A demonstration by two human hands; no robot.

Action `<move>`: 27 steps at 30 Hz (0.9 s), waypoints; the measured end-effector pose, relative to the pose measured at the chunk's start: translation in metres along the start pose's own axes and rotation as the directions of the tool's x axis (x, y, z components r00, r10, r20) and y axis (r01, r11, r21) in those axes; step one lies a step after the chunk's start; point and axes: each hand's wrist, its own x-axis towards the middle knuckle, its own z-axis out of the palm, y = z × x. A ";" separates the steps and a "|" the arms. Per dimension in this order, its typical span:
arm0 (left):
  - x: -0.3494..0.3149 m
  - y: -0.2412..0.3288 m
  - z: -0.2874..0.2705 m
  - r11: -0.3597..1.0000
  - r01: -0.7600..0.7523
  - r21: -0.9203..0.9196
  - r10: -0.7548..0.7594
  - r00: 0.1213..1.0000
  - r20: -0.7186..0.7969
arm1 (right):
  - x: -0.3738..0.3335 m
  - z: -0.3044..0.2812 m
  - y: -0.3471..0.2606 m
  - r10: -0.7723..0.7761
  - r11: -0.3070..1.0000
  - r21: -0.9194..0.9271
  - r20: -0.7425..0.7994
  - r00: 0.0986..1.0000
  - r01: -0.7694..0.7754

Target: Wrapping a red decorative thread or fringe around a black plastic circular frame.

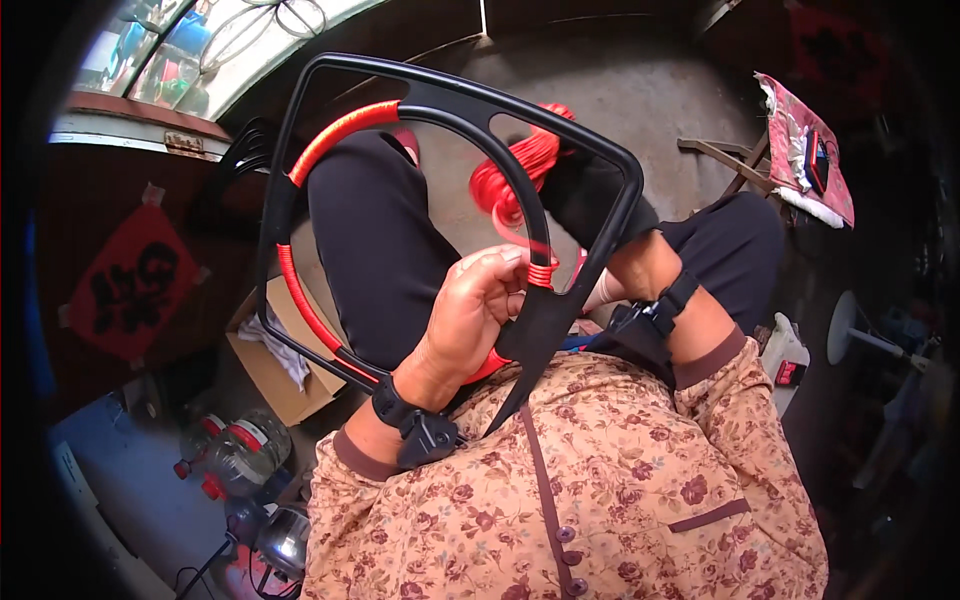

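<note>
A black frame (628, 205) with rounded corners and an inner ring tilts across my lap. Red cord wraps (345, 122) cover stretches of the ring. Inside it, my left hand (468, 310) is closed, its thumb and forefinger pinching beside a red strand (515, 238) where a short wrap meets the ring. Behind the frame's right side is my right hand (645, 265); the frame hides most of its fingers, so its grip cannot be made out. A hank of red cord (515, 172) hangs past the ring, joined to the strand.
A folding stool (785, 165) with a pink cover and a small dark device stands at far right. Left of my legs are an open cardboard box (275, 375) and clear plastic bottles (240, 455). A white jug (785, 355) is by my right side. A window (180, 65) is upper left.
</note>
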 end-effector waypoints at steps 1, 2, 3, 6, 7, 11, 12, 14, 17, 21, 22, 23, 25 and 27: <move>-0.001 0.001 0.000 0.999 -0.031 -0.024 0.032 0.998 0.059 | 0.001 -0.009 -0.006 -0.024 0.998 -0.059 -0.052 0.998 0.021; -0.002 0.002 0.001 0.999 -0.040 -0.015 0.041 0.997 0.065 | 0.003 -0.019 -0.015 -0.054 0.989 -0.139 -0.108 0.993 0.039; -0.003 0.003 0.002 0.999 -0.051 -0.007 0.051 0.996 0.073 | 0.003 -0.031 -0.025 0.069 0.991 0.123 -0.155 0.985 -0.050; -0.002 0.005 0.008 0.998 -0.054 0.018 0.053 0.998 0.033 | -0.015 -0.050 -0.054 0.188 0.961 0.246 -0.240 0.952 -0.128; -0.002 0.005 0.009 0.999 -0.044 0.017 0.044 0.999 0.023 | -0.027 -0.050 -0.062 0.245 0.912 0.373 -0.168 0.955 -0.168; 0.001 0.003 0.013 0.996 -0.040 0.085 0.047 0.996 -0.071 | -0.081 -0.036 -0.082 0.424 0.783 0.518 -0.039 0.905 -0.345; 0.001 0.002 0.013 0.992 -0.049 0.120 0.062 0.992 -0.106 | -0.089 -0.035 -0.086 0.402 0.798 0.521 -0.085 0.912 -0.303; 0.000 0.001 0.013 0.987 -0.058 0.147 0.075 0.990 -0.115 | -0.094 -0.035 -0.085 0.433 0.815 0.510 -0.222 0.874 -0.275; 0.000 0.000 0.013 0.981 -0.065 0.184 0.085 0.991 -0.106 | -0.082 -0.039 -0.074 0.415 0.877 0.418 -0.416 0.809 -0.235; -0.002 0.001 0.018 0.974 -0.062 0.220 0.090 0.989 -0.117 | -0.065 -0.023 -0.061 0.584 0.695 0.541 -0.040 0.811 -0.474; -0.003 0.001 0.019 0.970 -0.071 0.231 0.099 0.989 -0.113 | -0.060 -0.015 -0.059 0.484 0.861 0.171 0.013 0.875 -0.479; -0.004 0.001 0.020 0.969 -0.075 0.235 0.104 0.988 -0.110 | -0.053 -0.008 -0.060 0.413 0.910 -0.057 0.082 0.907 -0.410; -0.007 0.001 0.020 0.959 -0.111 0.262 0.136 0.988 -0.078 | -0.035 0.007 -0.062 0.397 0.917 -0.003 0.101 0.912 -0.399; -0.009 0.002 0.020 0.935 -0.195 0.297 0.206 0.979 -0.006 | -0.010 0.017 -0.060 0.356 0.933 -0.003 0.166 0.920 -0.360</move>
